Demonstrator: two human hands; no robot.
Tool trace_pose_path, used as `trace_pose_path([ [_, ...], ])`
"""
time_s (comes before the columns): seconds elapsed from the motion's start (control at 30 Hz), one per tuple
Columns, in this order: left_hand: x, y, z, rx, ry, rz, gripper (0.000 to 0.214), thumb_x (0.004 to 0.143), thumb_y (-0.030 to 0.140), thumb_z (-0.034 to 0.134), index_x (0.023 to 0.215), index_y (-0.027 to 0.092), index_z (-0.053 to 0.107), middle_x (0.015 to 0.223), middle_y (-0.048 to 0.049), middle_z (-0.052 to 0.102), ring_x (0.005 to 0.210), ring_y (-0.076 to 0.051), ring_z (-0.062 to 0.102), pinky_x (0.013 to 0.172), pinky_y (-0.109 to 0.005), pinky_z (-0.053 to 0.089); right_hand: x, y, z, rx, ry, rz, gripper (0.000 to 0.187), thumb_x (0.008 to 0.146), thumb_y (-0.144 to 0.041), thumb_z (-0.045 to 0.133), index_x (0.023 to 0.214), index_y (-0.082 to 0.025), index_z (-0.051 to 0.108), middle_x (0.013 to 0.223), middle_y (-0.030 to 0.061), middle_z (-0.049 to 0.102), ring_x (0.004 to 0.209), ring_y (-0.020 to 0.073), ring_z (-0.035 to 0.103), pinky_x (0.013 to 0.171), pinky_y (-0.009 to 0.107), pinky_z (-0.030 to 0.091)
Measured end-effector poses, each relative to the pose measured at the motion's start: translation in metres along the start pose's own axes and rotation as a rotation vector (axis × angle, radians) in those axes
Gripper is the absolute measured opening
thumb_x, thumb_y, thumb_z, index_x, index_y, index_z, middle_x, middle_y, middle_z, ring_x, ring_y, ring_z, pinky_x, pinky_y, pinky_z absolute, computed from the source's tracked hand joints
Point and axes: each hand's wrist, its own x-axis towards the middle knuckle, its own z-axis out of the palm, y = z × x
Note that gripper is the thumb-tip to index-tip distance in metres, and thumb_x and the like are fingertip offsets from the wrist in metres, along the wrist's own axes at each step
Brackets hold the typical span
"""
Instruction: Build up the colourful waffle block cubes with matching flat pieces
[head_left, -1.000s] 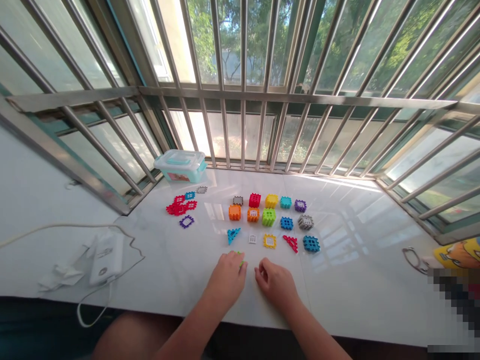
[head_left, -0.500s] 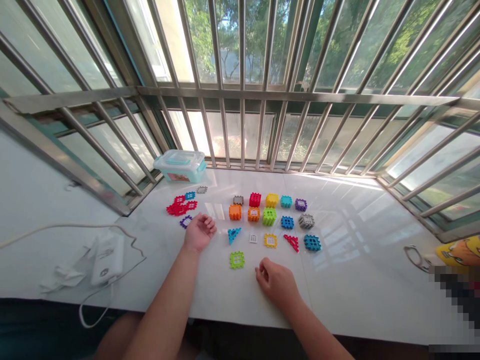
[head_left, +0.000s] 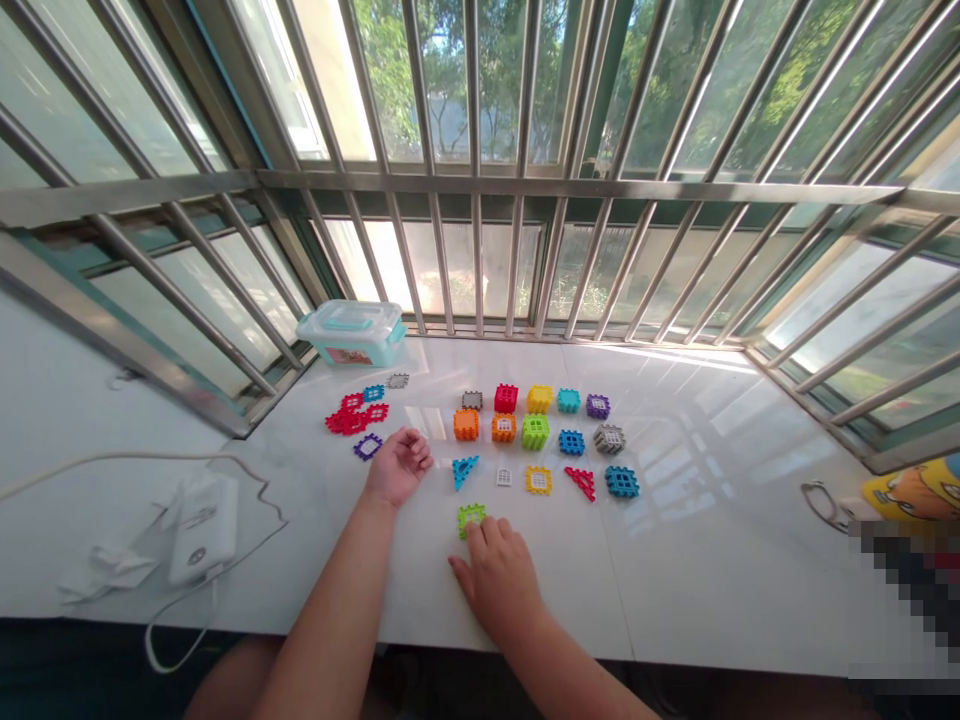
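Right hand (head_left: 496, 578) sits near the front edge of the bench (head_left: 712, 580), fingers (head_left: 486, 535) reaching forward onto a lime-green square tile (head_left: 471, 518), thumb spread flat on the bench beside it. The fingers cover part of the tile, so a pinch or just a press is hard to tell from this angle; it looks more like a light touch that keeps the tile in place. Left hand (head_left: 399, 465) is half curled, fingers loosely bent, holding nothing. It rests left of centre between a small purple square frame (head_left: 367, 446) and a teal triangle (head_left: 465, 472), touching neither.

Coloured plastic pieces stand in three spaced rows mid-bench, apart enough that each can be taken alone. Back row: grey tile (head_left: 472, 400), then red, yellow, teal and purple cubes. Middle row: two orange cubes, green cube, blue cube, grey cube. Front row: teal triangle, white tile, yellow square, red triangle, blue tile.

Red pieces (head_left: 346, 420) lie in a loose heap toward the back left corner, a lidded plastic box (head_left: 352, 333) behind them against the window bars. White power bank (head_left: 202, 530) with cable lies off to the left. Glasses (head_left: 825, 505) lie near the right edge.
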Motion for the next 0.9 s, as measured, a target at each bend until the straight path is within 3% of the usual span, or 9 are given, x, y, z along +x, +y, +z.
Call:
trace_pose_path([
  [0.13, 0.000, 0.000, 0.000, 0.008, -0.008, -0.003, 0.014, 0.090, 0.030, 0.068, 0.085, 0.017, 0.065, 0.065, 0.0028, 0.047, 0.056, -0.012, 0.045, 0.057, -0.027, 0.040, 0.001, 0.011, -0.013, -0.029, -0.059, 0.033, 0.027, 0.093, -0.045, 0.076, 0.104, -0.023, 0.065, 0.104, 0.0087, 0.065, 0.099, 0.0293, 0.058, 0.081, 0.041, 0.050],
  [0.23, -0.001, 0.000, 0.002, 0.019, -0.017, 0.000, 0.016, 0.091, 0.032, 0.067, 0.085, 0.017, 0.066, 0.066, 0.0019, 0.048, 0.057, -0.013, 0.046, 0.057, -0.028, 0.041, -0.003, 0.029, -0.028, -0.011, -0.101, 0.033, 0.033, 0.089, -0.051, 0.080, 0.099, -0.023, 0.066, 0.103, 0.0081, 0.066, 0.100, 0.0296, 0.059, 0.083, 0.042, 0.049],
  [0.33, -0.003, 0.000, 0.004, 0.028, -0.028, 0.007, 0.017, 0.091, 0.034, 0.066, 0.085, 0.017, 0.067, 0.067, 0.0012, 0.049, 0.057, -0.013, 0.046, 0.057, -0.029, 0.042, -0.007, 0.046, -0.043, 0.028, -0.166, -0.005, 0.027, 0.090, -0.046, 0.079, 0.097, -0.023, 0.067, 0.106, 0.0076, 0.067, 0.103, 0.0284, 0.060, 0.086, 0.040, 0.048],
  [0.43, -0.004, 0.000, 0.005, 0.030, -0.032, 0.015, 0.017, 0.090, 0.033, 0.066, 0.086, 0.017, 0.066, 0.067, 0.0011, 0.049, 0.057, -0.013, 0.047, 0.058, -0.029, 0.042, -0.011, 0.059, -0.054, 0.105, -0.203, -0.055, 0.019, 0.093, -0.030, 0.075, 0.109, -0.025, 0.067, 0.117, 0.0058, 0.069, 0.110, 0.0267, 0.061, 0.092, 0.037, 0.047],
  [0.6, -0.003, 0.000, 0.004, 0.030, -0.031, 0.012, 0.016, 0.090, 0.032, 0.066, 0.086, 0.017, 0.066, 0.067, 0.0011, 0.049, 0.057, -0.013, 0.047, 0.058, -0.029, 0.042, -0.016, 0.071, -0.057, 0.213, -0.158, -0.041, 0.047, 0.090, -0.024, 0.076, 0.134, -0.027, 0.059, 0.137, 0.0069, 0.066, 0.124, 0.0277, 0.059, 0.103, 0.039, 0.045],
  [0.77, -0.003, 0.000, 0.004, 0.029, -0.031, 0.014, 0.015, 0.090, 0.032, 0.065, 0.086, 0.017, 0.066, 0.067, 0.0012, 0.049, 0.057, -0.013, 0.047, 0.058, -0.029, 0.042, -0.011, 0.074, -0.048, 0.156, -0.181, -0.076, 0.043, 0.086, -0.017, 0.081, 0.124, -0.028, 0.065, 0.128, 0.0054, 0.071, 0.118, 0.0282, 0.064, 0.096, 0.039, 0.049],
  [0.9, -0.003, 0.000, 0.005, 0.029, -0.025, 0.008, 0.015, 0.090, 0.032, 0.066, 0.086, 0.018, 0.065, 0.067, 0.0013, 0.050, 0.056, -0.013, 0.047, 0.058, -0.029, 0.043, 0.003, 0.076, -0.058, 0.097, -0.220, -0.184, 0.043, 0.083, -0.019, 0.085, 0.121, -0.026, 0.067, 0.118, 0.0050, 0.074, 0.111, 0.0278, 0.067, 0.092, 0.037, 0.051],
])
